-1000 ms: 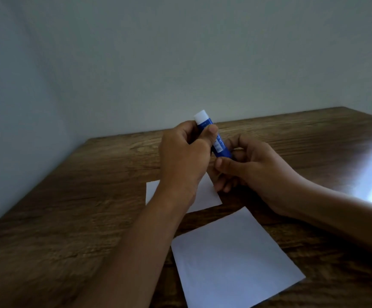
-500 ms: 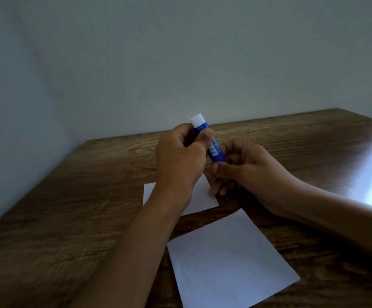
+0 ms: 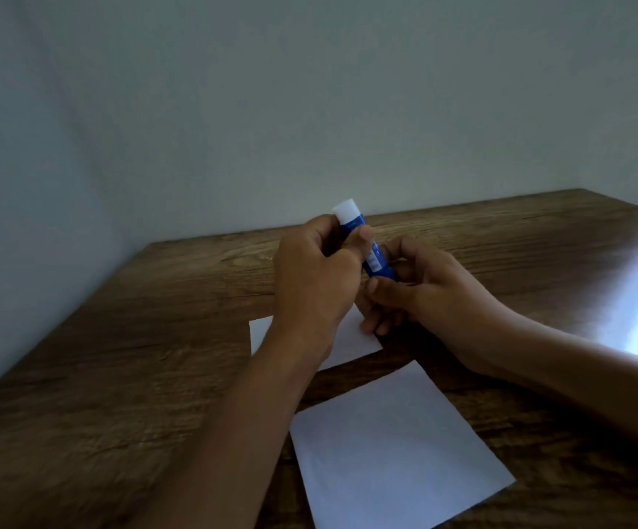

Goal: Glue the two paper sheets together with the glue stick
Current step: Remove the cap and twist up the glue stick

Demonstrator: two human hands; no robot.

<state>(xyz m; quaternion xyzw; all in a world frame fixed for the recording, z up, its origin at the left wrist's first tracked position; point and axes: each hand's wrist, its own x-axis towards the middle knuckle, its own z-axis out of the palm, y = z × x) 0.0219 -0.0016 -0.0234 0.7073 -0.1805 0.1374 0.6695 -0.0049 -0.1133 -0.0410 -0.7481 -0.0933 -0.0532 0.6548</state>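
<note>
the glue stick (image 3: 371, 250) is held in the air above the wooden table (image 3: 138, 337), tilted, white end up and away, blue body slanting down toward the right hand (image 3: 420, 288). the upper part of the stick is wrapped by the left hand (image 3: 315, 276), thumb pressed on the blue barrel just under the white end. the lower end is pinched by the right hand's thumb and fingers. whether the white end is a cap or a twist base cannot be told.

two paper sheets lie flat on the table, apart from each other: the far sheet (image 3: 351, 337) directly under the hands and partly hidden by the left wrist, the near sheet (image 3: 397, 448) closer to the camera. no glue is seen on either; the step in hand is judged to be opening or twisting the stick.

risks: if the cap is pulled off with a jerk, the stick could be dropped onto the far sheet and it could be smeared or shoved. if too much glue is wound out, the glue column could be snapped when pressed. loose sheets could be slid or creased if not held down while glue is rubbed on. with the far sheet covered by the forearm, its edge could be caught and dragged.
</note>
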